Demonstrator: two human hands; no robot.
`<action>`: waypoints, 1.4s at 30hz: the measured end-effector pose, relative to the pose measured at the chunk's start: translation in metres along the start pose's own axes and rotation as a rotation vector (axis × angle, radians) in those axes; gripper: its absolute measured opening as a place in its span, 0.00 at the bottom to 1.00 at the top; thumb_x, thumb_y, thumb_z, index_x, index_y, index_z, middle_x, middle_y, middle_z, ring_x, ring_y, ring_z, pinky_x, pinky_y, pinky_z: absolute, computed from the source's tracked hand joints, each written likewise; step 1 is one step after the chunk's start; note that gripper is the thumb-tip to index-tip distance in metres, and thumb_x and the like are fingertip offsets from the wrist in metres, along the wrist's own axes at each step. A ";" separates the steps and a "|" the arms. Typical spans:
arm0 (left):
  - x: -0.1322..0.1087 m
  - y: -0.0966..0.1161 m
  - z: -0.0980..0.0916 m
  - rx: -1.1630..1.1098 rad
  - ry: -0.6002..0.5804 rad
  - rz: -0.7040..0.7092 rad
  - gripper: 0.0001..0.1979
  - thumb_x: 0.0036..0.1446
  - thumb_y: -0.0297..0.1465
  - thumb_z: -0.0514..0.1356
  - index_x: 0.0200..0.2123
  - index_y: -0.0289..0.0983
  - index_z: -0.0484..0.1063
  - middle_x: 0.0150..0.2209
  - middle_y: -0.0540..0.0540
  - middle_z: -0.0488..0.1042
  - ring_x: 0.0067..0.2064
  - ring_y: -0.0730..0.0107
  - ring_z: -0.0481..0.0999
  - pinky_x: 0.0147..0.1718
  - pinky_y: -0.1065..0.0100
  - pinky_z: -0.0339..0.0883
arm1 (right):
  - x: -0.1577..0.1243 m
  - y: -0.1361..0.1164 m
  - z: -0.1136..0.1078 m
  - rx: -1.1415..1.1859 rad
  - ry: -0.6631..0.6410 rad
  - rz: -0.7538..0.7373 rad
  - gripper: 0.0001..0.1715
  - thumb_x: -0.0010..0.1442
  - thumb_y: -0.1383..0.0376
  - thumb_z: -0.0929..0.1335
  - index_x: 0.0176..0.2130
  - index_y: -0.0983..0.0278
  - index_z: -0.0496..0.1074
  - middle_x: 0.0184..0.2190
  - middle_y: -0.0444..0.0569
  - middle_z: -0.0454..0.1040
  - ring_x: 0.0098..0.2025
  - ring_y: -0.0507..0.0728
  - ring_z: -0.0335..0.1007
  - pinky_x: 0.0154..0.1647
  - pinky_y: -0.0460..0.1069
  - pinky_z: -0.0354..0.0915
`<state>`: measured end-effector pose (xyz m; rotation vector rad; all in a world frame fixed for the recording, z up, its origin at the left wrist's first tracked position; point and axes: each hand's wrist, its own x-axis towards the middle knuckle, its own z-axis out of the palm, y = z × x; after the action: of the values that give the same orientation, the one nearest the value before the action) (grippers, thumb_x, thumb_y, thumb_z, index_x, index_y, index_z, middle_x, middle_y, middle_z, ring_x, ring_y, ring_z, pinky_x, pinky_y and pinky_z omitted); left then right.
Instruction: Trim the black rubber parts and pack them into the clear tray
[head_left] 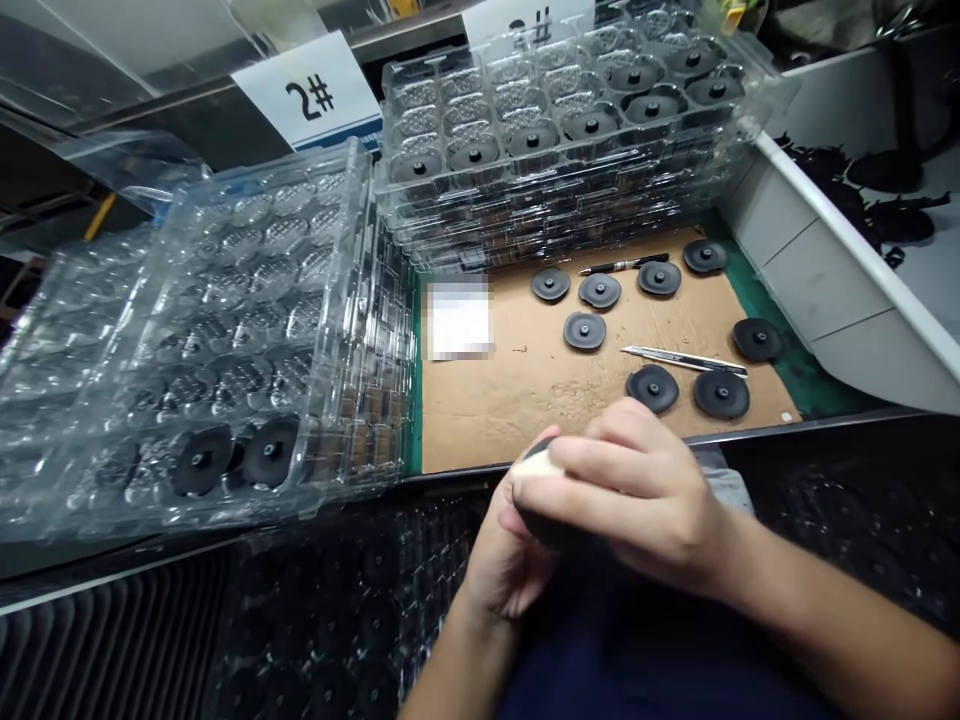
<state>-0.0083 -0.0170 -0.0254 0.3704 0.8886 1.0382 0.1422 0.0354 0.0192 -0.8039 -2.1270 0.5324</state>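
My left hand is closed around a black rubber disc, held in front of my body near the table's front edge. Over the top of that disc bends my right hand, its fingers pressed together on it. A cream-coloured piece shows at the right fingertips; whether it is a finger cover or a separate pad I cannot tell. My fingers hide much of the disc. Just beyond the right hand lie two similar black discs, one on the left and one on the right.
Brown cardboard carries several more discs, a craft knife, a pen and a white paper. Clear plastic trays are stacked at left and back. A white bin wall stands right.
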 end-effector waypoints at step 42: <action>0.000 0.007 -0.023 0.824 -0.294 0.425 0.54 0.46 0.33 0.67 0.64 0.48 0.29 0.50 0.42 0.67 0.50 0.58 0.70 0.52 0.55 0.61 | -0.023 0.009 -0.009 0.906 -0.396 0.828 0.16 0.55 0.65 0.71 0.45 0.62 0.72 0.31 0.44 0.75 0.35 0.50 0.71 0.39 0.46 0.65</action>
<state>-0.0301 -0.0162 -0.0349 1.4154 0.9589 0.9199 0.1638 0.0261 0.0071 -1.0331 -1.4755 2.0318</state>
